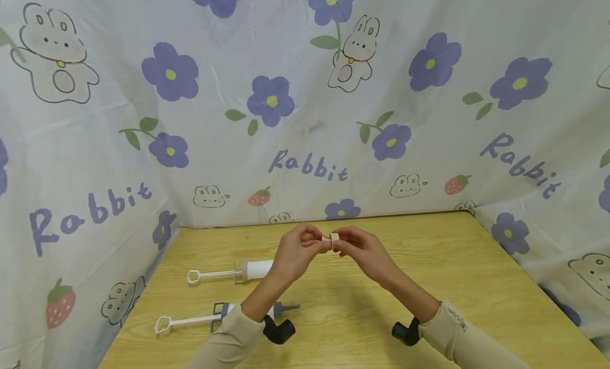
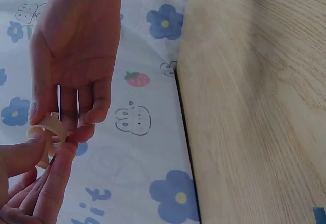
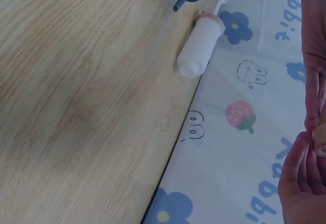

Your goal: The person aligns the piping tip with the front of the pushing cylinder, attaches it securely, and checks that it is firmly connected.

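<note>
A small beige plastic ring [image 1: 335,239] is held up between both hands, above the far part of the table. The left hand [image 1: 297,250] pinches its left side between thumb and fingers. On the right side, the right hand [image 1: 366,253] grips it with thumb and fingertips. In the left wrist view the ring [image 2: 57,127] shows a curved rim, with another beige part under the right thumb. Whether it is one piece or two fitted together I cannot tell. Only part of the beige ring [image 3: 320,138] enters the right wrist view, at its right edge.
On the table's left side lie two large plunger syringes. One white-barrelled syringe [image 1: 257,269] has a beige collar, its front end hidden by the left hand. Nearer, another syringe [image 1: 190,321] has a blue-grey collar and nozzle [image 1: 286,307]. Patterned cloth [image 1: 305,120] hangs around the table.
</note>
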Demonstrator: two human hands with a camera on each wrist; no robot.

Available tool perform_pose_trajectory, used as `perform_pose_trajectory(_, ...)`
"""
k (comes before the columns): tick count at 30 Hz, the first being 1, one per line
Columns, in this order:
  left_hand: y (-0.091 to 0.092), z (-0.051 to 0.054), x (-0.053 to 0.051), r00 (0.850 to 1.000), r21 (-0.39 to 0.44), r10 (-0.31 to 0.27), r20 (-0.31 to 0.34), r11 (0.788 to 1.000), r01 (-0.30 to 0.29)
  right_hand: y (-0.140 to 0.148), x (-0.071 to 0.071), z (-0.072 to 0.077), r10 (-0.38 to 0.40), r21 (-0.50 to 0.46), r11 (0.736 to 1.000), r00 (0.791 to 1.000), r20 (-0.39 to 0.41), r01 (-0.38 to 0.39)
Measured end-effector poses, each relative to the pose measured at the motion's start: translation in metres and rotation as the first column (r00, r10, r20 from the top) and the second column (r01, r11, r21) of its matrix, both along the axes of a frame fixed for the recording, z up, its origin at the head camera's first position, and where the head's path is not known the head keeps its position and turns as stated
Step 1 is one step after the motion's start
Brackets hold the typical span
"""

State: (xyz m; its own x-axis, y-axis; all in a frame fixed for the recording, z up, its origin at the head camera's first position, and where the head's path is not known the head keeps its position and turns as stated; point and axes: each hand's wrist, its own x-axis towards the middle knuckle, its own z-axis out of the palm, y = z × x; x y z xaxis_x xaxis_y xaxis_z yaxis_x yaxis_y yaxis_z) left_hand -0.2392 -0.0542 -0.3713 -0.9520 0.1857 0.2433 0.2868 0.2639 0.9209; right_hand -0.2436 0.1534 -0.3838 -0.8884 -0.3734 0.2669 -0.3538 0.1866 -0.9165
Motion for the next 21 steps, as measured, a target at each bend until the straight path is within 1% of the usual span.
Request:
perform_pose_trajectory(3, -0.001, -0.001, 0.0, 1.0, -0.018, 0.002, -0.013, 1.0, -0.002, -0.001, 0.001, 0.0, -0.007, 0.007, 1.0, 1.0, 0.003, 0.007)
perform_pose_trajectory(5, -0.002, -0.002, -0.001, 0.999, -0.036, -0.022, -0.035, 0.999, 0.021, -0.002, 0.002, -0.001, -0.006, 0.01, 1.0, 1.0, 0.002, 0.006)
perform_pose_trajectory(6, -0.003, -0.002, -0.001, 0.998, -0.052, -0.042, -0.042, 0.998, 0.04, -0.002, 0.002, -0.001, -0.007, 0.009, 1.0, 1.0, 0.005, 0.007)
perform_pose_trajectory(8, -0.004, -0.003, -0.001, 0.993, -0.075, -0.106, -0.046, 0.992, 0.102, -0.003, 0.002, -0.001, -0.005, 0.009, 1.0, 1.0, 0.0, 0.005)
perform_pose_trajectory(11, -0.007, -0.003, -0.002, 0.979, -0.091, -0.2, -0.033, 0.976, 0.196, -0.003, 0.001, -0.002, -0.011, 0.004, 1.0, 1.0, -0.005, 0.011)
perform_pose_trajectory(13, -0.011, -0.003, -0.003, 0.974, -0.08, -0.226, -0.018, 0.971, 0.224, -0.003, 0.0, -0.003, -0.023, -0.006, 1.0, 1.0, 0.011, 0.023)
perform_pose_trajectory(16, -0.018, -0.002, -0.006, 0.975, -0.077, -0.221, -0.028, 0.973, 0.218, -0.001, -0.002, -0.005, -0.033, -0.042, 0.998, 0.997, 0.075, 0.036)
perform_pose_trajectory(18, -0.024, -0.003, -0.009, 0.98, -0.104, -0.194, -0.034, 0.976, 0.189, 0.0, -0.003, -0.005, -0.027, -0.075, 0.997, 0.992, 0.12, 0.037)
perform_pose_trajectory(19, -0.028, -0.003, -0.012, 0.984, -0.154, -0.175, -0.045, 0.974, 0.166, 0.001, -0.004, -0.006, -0.02, -0.093, 0.995, 0.99, 0.141, 0.034)
perform_pose_trajectory(20, -0.033, -0.004, -0.016, 0.986, -0.226, -0.156, -0.055, 0.964, 0.14, 0.001, -0.005, -0.006, -0.014, -0.11, 0.993, 0.987, 0.159, 0.032)
perform_pose_trajectory(21, -0.039, -0.005, -0.02, 0.99, -0.32, -0.132, -0.051, 0.941, 0.109, 0.001, -0.005, -0.005, -0.009, -0.123, 0.992, 0.985, 0.172, 0.031)
